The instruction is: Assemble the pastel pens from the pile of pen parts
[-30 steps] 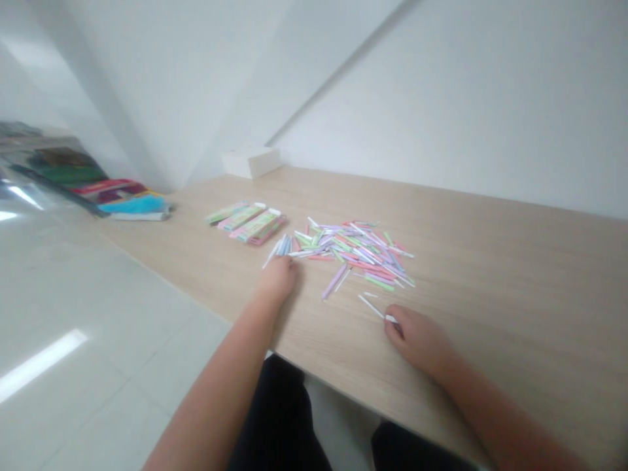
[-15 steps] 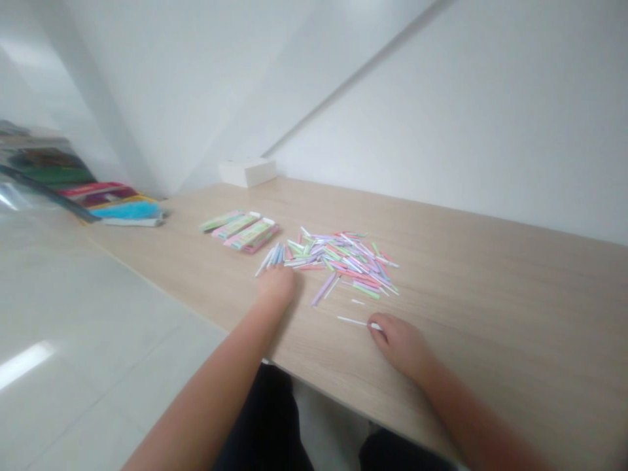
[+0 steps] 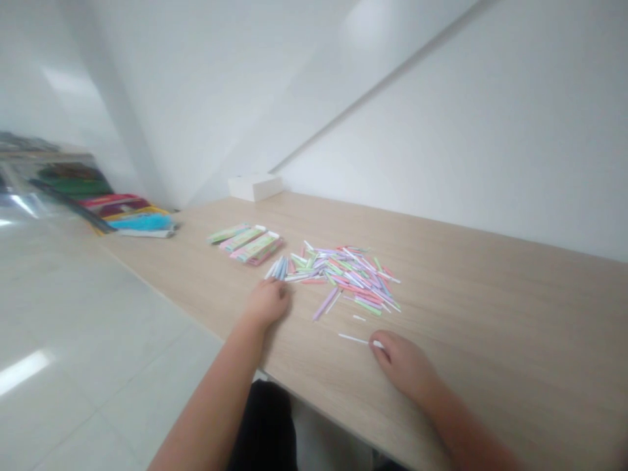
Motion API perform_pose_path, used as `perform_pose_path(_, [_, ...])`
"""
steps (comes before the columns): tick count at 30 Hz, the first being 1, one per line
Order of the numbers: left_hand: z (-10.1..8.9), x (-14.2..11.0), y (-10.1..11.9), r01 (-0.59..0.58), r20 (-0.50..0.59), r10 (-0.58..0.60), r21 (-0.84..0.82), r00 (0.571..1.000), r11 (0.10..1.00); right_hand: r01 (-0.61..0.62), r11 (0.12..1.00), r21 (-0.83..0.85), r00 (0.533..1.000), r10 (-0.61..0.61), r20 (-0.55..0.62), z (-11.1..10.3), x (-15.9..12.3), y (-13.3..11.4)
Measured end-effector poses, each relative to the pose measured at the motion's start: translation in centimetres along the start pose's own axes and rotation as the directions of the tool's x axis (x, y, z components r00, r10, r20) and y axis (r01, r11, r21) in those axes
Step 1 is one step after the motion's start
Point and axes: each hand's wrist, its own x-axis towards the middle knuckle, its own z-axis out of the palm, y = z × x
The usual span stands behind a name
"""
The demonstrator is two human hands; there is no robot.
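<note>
My right hand [image 3: 400,360] rests on the table, thumb and fingers closed on a thin white stick [image 3: 353,338] with a thicker white end. The stick points left from the fingertips. My left hand [image 3: 267,301] lies with curled fingers just in front of a small row of white and pale blue sticks [image 3: 279,267]. Whatever those fingers hold, if anything, is hidden. Beyond and between the hands spreads a loose pile of pastel sticks [image 3: 348,271] in purple, pink, green and white. A purple stick [image 3: 324,304] and a short white piece [image 3: 359,318] lie at its near side.
Flat pastel packets [image 3: 255,247] lie on the wooden table [image 3: 466,294], left of the pile. A white box [image 3: 255,188] stands at the back by the wall. Colourful bags or folders [image 3: 142,219] sit at the far left end. The table's front edge runs close to my legs.
My left hand has drawn back slightly left and toward me from the row of sticks. The right hand keeps its hold on the white stick. The whole view has shifted a little.
</note>
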Motion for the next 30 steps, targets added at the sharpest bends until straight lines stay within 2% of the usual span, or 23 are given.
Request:
perform_pose_path(7, [-0.3,-0.3,0.9,-0.13,-0.006,0.13,0.0,0.991,0.991,-0.009,1.0,0.012,1.0,0.009,-0.005,0.0,0.0,-0.1])
perform_pose_path(15, [-0.1,-0.3,4.0,-0.268,0.04,0.266,0.068,0.963,0.961,0.002,1.0,-0.004,1.0,-0.002,-0.006,0.1,0.0,0.0])
perform_pose_path(24, [0.0,-0.2,4.8,-0.248,0.033,0.246,0.109,0.969,0.963,0.012,1.0,-0.011,1.0,-0.012,-0.007,0.0,0.1,0.0])
perform_pose_path(30, [-1.5,0.4,7.8,-0.25,0.012,0.25,0.004,0.968,0.968,0.012,0.999,-0.029,1.0,-0.013,-0.01,-0.2,0.0,-0.4])
